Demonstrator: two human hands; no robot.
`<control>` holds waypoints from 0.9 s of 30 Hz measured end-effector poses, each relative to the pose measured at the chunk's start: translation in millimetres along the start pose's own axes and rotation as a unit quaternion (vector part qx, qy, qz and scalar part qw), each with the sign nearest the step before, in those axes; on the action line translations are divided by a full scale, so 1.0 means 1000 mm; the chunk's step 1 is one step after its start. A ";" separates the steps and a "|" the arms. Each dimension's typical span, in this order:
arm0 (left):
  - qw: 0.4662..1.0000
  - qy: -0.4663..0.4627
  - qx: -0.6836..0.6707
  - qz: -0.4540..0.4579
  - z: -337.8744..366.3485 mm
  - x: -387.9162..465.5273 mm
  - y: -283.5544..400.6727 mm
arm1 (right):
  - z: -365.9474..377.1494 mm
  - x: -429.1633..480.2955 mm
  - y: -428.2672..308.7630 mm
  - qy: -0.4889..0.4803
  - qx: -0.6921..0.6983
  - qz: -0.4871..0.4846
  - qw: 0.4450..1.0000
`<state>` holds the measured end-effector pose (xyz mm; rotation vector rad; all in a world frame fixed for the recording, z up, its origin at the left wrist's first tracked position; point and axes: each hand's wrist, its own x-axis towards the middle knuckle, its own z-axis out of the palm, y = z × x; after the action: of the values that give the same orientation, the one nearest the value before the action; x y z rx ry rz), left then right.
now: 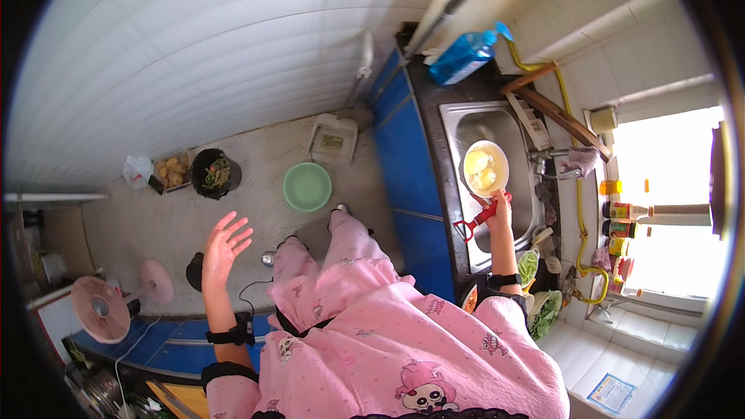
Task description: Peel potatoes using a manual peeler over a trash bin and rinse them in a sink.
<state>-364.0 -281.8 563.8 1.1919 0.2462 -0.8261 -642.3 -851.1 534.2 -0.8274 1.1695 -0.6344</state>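
My right hand [499, 208] grips a white bowl [503, 166] by its near edge, over the stainless steel sink [521, 218]. In the bowl lie pale yellow peeled potatoes [478, 160], which seem to sit in water. A red vegetable peeler [483, 216] is held in the same hand, its blade end pointing left over the sink's front rim. My left hand [226, 247] is raised over the floor on the other side, fingers spread and palm bare. Nothing is in it.
A blue soap bottle [464, 58] stands on the dark counter behind the sink, near the faucet [547, 156]. On the floor are a green basin [307, 186], a black-lined bin [214, 173] with scraps and a box of potatoes [172, 171]. A pink fan [100, 309] stands left. Greens [546, 315] lie right.
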 end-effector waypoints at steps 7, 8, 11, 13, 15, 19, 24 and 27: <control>0.995 0.084 -0.059 0.018 -0.152 -0.074 -0.020 | 0.092 -0.050 0.081 -0.151 0.048 0.073 0.985; 0.993 0.114 -0.040 0.018 -0.173 -0.093 -0.009 | 0.117 -0.067 0.099 -0.117 0.011 0.038 0.992; 0.981 0.181 -0.067 0.006 -0.256 -0.128 -0.011 | 0.162 -0.088 0.138 -0.122 0.049 0.117 0.984; 0.972 0.229 -0.059 0.009 -0.307 -0.150 -0.003 | 0.197 -0.115 0.165 -0.140 0.038 0.139 0.980; 0.961 0.264 -0.086 0.009 -0.348 -0.164 0.007 | 0.227 -0.133 0.189 -0.142 0.000 0.136 0.981; 0.962 0.268 -0.049 -0.006 -0.410 -0.165 0.053 | 0.283 -0.164 0.240 -0.144 -0.032 0.100 0.984; 0.968 0.229 0.078 -0.063 -0.461 -0.133 0.161 | 0.336 -0.164 0.299 -0.142 -0.048 0.131 0.980; 0.950 0.210 0.201 -0.114 -0.494 -0.129 0.236 | 0.369 -0.166 0.341 -0.132 -0.053 0.138 0.980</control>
<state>-172.4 244.2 618.7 1.7475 0.5947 -0.8377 -331.2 -444.2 401.4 -0.7937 1.0567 -0.2275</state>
